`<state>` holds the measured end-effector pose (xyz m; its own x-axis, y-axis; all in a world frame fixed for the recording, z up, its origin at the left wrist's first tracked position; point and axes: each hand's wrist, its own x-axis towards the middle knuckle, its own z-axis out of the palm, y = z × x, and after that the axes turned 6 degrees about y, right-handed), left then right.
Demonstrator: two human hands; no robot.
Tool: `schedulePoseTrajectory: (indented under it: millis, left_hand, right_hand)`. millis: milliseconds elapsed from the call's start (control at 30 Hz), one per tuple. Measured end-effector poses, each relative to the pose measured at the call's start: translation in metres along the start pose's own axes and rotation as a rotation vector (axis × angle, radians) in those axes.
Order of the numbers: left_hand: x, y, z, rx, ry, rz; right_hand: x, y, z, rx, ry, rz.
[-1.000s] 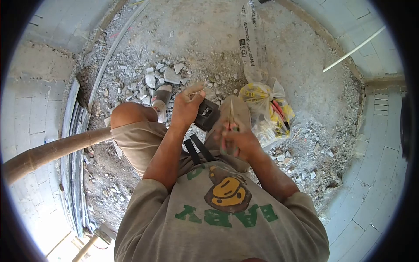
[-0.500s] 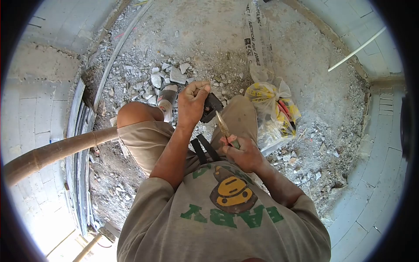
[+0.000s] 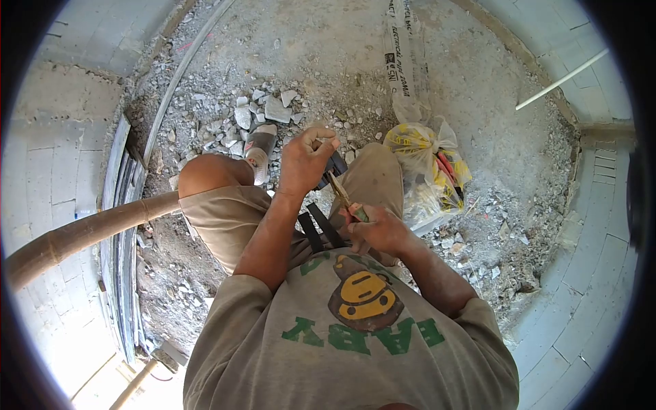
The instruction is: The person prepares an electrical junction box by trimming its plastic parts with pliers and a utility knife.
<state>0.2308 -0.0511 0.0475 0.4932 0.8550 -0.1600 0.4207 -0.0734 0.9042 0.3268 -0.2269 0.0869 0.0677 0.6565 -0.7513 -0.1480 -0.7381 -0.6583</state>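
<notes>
My left hand (image 3: pixel 304 160) is closed on a small black box (image 3: pixel 335 164), like an electrical wall box, held above my knees with the fingers pinching its upper edge. Part of the box is hidden behind the hand. My right hand (image 3: pixel 380 229) grips long-nose pliers (image 3: pixel 339 188) with reddish and green handles. The tips of the pliers reach up to the lower edge of the box and overlap it in this view.
A clear plastic bag (image 3: pixel 417 179) holding yellow material and red-handled tools lies beyond my right knee. Broken stones (image 3: pixel 277 111) and rubble cover the ground ahead. A bamboo pole (image 3: pixel 102 229) runs in from the left, near stacked metal strips (image 3: pixel 123 253). A white pipe (image 3: pixel 562 79) leans at the right.
The pliers' tips have moved up and left onto the black box, which has turned and shows less of its face. My left hand has shifted slightly to the right.
</notes>
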Motion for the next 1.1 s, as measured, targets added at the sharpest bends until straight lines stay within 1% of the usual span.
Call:
schedulePoseTrajectory:
  millis: [33,100,167,200,267,300,333,367,467,533,567,633,767,833,1100]
  left_hand:
    - [0.000,-0.001,0.001,0.035,-0.015,0.002]
    - [0.000,0.001,0.000,0.009,-0.026,-0.010]
    - [-0.001,0.001,0.001,-0.016,-0.033,-0.021]
    - [0.000,-0.002,0.002,-0.068,-0.026,-0.014]
    - [0.001,-0.010,0.006,-0.120,-0.020,-0.004]
    - [0.001,-0.012,0.007,-0.225,-0.009,0.013]
    - [0.002,-0.014,0.008,-0.331,0.004,0.031]
    - [0.002,-0.016,0.008,-0.332,0.008,0.034]
    - [0.000,-0.014,0.006,-0.349,0.007,0.040]
    - [0.001,-0.014,0.007,-0.469,0.026,0.058]
    - [0.001,-0.014,0.007,-0.468,0.026,0.058]
    - [0.000,-0.012,0.005,-0.354,0.022,0.115]
    - [0.000,-0.009,0.004,-0.368,0.004,0.129]
    - [0.000,-0.008,0.005,-0.438,-0.024,0.089]
    - [-0.002,-0.001,-0.002,-0.377,-0.067,0.099]
  right_hand:
    - [0.001,0.003,-0.001,0.042,-0.015,-0.008]
    - [0.005,0.010,-0.003,0.081,-0.029,-0.015]
    - [0.010,0.020,-0.005,0.330,-0.139,0.052]
    - [0.011,0.022,-0.007,0.330,-0.138,0.050]
    - [0.014,0.025,-0.011,0.565,-0.299,0.021]
    - [0.015,0.028,-0.012,0.564,-0.299,0.020]
    - [0.017,0.029,-0.012,0.620,-0.361,-0.005]
    - [0.018,0.030,-0.012,0.674,-0.425,-0.030]
    - [0.021,0.030,-0.010,0.711,-0.486,-0.043]
    - [0.021,0.030,-0.006,0.728,-0.466,-0.041]
    - [0.021,0.030,-0.005,0.747,-0.448,-0.036]
    - [0.023,0.035,-0.004,0.726,-0.432,-0.055]
    - [0.020,0.032,-0.007,0.690,-0.436,-0.074]
    - [0.018,0.028,-0.008,0.656,-0.426,-0.082]
    - [0.022,0.032,-0.010,0.574,-0.404,-0.078]
